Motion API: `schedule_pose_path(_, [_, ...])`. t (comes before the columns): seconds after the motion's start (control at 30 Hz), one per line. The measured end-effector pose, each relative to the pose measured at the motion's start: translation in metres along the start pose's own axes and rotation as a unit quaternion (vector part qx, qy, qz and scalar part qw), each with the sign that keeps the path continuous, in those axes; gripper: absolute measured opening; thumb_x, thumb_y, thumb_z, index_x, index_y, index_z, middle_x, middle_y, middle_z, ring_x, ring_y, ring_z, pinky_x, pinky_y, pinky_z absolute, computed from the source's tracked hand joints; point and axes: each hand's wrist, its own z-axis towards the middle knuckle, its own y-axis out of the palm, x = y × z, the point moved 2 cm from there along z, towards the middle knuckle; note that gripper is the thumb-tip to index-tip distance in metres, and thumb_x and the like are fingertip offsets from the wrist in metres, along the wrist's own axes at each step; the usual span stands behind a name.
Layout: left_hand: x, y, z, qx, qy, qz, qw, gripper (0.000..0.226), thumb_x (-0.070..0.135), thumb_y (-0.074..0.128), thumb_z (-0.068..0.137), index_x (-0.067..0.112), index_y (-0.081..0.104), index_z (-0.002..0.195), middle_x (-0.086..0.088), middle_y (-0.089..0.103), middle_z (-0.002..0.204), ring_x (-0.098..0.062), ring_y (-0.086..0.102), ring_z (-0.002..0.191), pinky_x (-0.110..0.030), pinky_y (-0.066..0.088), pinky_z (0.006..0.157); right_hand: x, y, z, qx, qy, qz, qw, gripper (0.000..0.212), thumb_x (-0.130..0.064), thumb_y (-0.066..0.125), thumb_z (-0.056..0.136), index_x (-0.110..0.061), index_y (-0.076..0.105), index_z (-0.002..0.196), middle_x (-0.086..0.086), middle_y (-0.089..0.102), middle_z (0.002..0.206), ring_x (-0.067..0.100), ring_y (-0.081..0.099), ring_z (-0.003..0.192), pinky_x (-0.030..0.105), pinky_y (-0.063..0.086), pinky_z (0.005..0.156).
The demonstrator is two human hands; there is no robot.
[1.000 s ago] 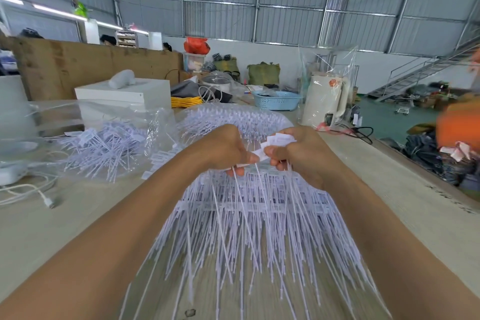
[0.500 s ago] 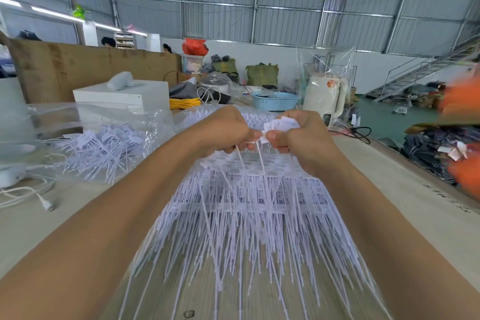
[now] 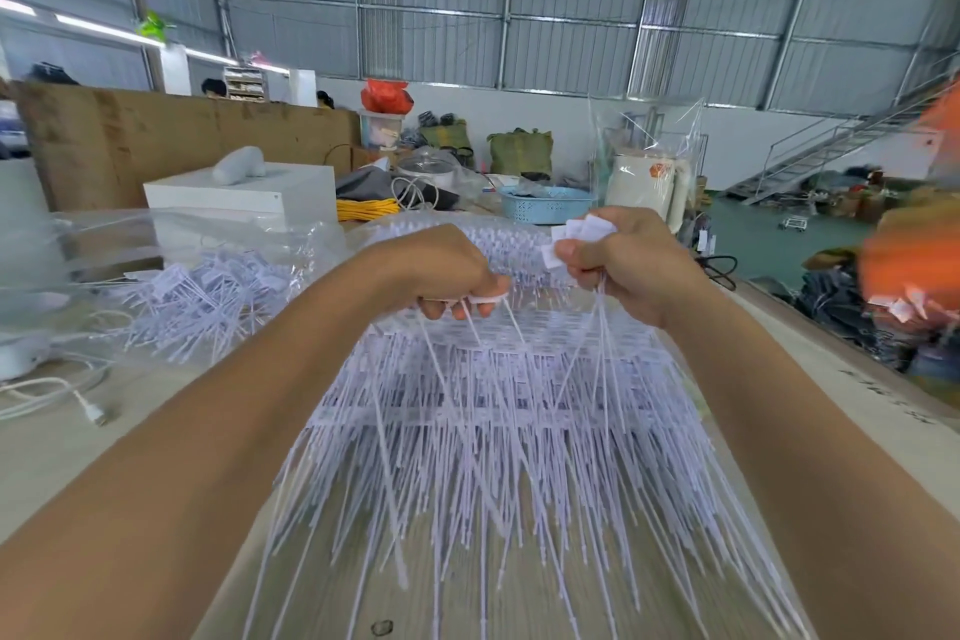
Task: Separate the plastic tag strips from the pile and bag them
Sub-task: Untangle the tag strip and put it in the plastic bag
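A big pile of white plastic tag strips (image 3: 493, 411) lies on the table in front of me, its long thin tails fanning toward me. My left hand (image 3: 447, 270) is closed on a few strips, whose tails hang from its fingers. My right hand (image 3: 623, 260) grips a bunch of strips by their flat white heads, which stick out above its fingers. Both hands are raised above the far part of the pile, a small gap between them. A clear plastic bag (image 3: 171, 250) with loose strips inside lies open at the left.
A white box (image 3: 244, 198) stands behind the bag, and a white cable (image 3: 78, 400) lies at the left edge. A blue basket (image 3: 545, 203) and a bagged white appliance (image 3: 649, 182) sit at the far end. A person in orange (image 3: 914, 250) works at the right.
Both hands have risen and drawn apart, the right one to the right, pulling strips out of the pile. The view has tilted up slightly.
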Motion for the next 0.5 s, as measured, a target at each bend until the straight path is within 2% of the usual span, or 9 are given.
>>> schedule_pose_path(0.1, [-0.004,0.014,0.005,-0.017,0.018,0.045,0.999,0.037,0.037,0.054,0.094,0.004,0.069,0.083,-0.004,0.055,0.066,-0.008,0.038,0.037,-0.014,0.032,0.038,-0.008,-0.001,-0.003,-0.030,0.023,0.043,0.998,0.011,0.012,0.060,0.081,0.003,0.054,0.077,0.015,0.052,0.071,0.017,0.045,0.053,0.018,0.036,0.039])
schedule_pose_path(0.17, [-0.013,0.029,0.010,-0.033,0.027,0.081,0.996,0.034,0.036,0.052,0.095,0.010,0.068,0.079,0.000,0.055,0.064,-0.004,0.045,0.040,-0.014,0.036,0.040,-0.014,-0.001,-0.002,-0.049,0.052,0.076,0.994,0.009,0.012,0.059,0.081,0.005,0.055,0.084,0.016,0.053,0.074,0.016,0.046,0.052,0.017,0.036,0.038])
schedule_pose_path(0.2, [-0.018,0.036,0.012,-0.039,0.030,0.088,0.995,0.034,0.035,0.051,0.096,0.011,0.068,0.079,0.002,0.056,0.065,-0.003,0.050,0.045,-0.014,0.038,0.044,-0.015,0.000,-0.002,-0.061,0.076,0.096,0.991,0.011,0.011,0.059,0.081,0.006,0.054,0.089,0.016,0.054,0.076,0.015,0.047,0.051,0.016,0.036,0.037])
schedule_pose_path(0.27, [-0.031,0.048,0.016,-0.056,0.036,0.092,0.994,0.035,0.035,0.049,0.096,0.008,0.070,0.090,0.000,0.066,0.083,-0.010,0.064,0.069,-0.020,0.046,0.061,-0.013,0.002,-0.003,-0.086,0.130,0.141,0.978,0.013,0.009,0.056,0.083,0.005,0.050,0.093,0.014,0.054,0.077,0.013,0.048,0.049,0.014,0.037,0.036])
schedule_pose_path(0.3, [-0.036,0.053,0.019,-0.063,0.037,0.102,0.992,0.037,0.035,0.048,0.097,0.005,0.070,0.094,-0.005,0.068,0.094,-0.017,0.066,0.081,-0.023,0.047,0.071,-0.010,0.002,-0.004,-0.096,0.152,0.153,0.972,0.011,0.007,0.055,0.084,0.002,0.050,0.092,0.013,0.053,0.076,0.011,0.048,0.051,0.012,0.037,0.036])
schedule_pose_path(0.37, [-0.044,0.057,0.022,-0.062,0.031,0.141,0.988,0.040,0.036,0.048,0.097,0.002,0.069,0.097,-0.009,0.066,0.101,-0.024,0.063,0.093,-0.027,0.044,0.079,0.000,0.002,-0.005,-0.104,0.190,0.170,0.961,0.007,0.001,0.055,0.084,-0.001,0.051,0.089,0.010,0.050,0.074,0.010,0.045,0.058,0.008,0.035,0.039])
schedule_pose_path(0.43, [-0.045,0.056,0.025,-0.040,0.020,0.207,0.977,0.042,0.040,0.049,0.095,0.003,0.067,0.099,-0.010,0.062,0.096,-0.025,0.059,0.093,-0.030,0.042,0.080,0.009,0.001,-0.006,-0.097,0.212,0.197,0.952,0.007,-0.001,0.056,0.085,-0.003,0.050,0.087,0.008,0.048,0.072,0.009,0.042,0.060,0.009,0.033,0.043])
schedule_pose_path(0.5, [-0.033,0.053,0.022,0.040,0.034,0.204,0.978,0.048,0.048,0.045,0.095,0.004,0.064,0.095,-0.010,0.061,0.090,-0.024,0.057,0.086,-0.032,0.042,0.077,0.016,0.003,-0.005,-0.069,0.217,0.242,0.943,0.008,0.000,0.055,0.086,-0.003,0.048,0.087,0.008,0.047,0.072,0.010,0.043,0.059,0.009,0.037,0.043])
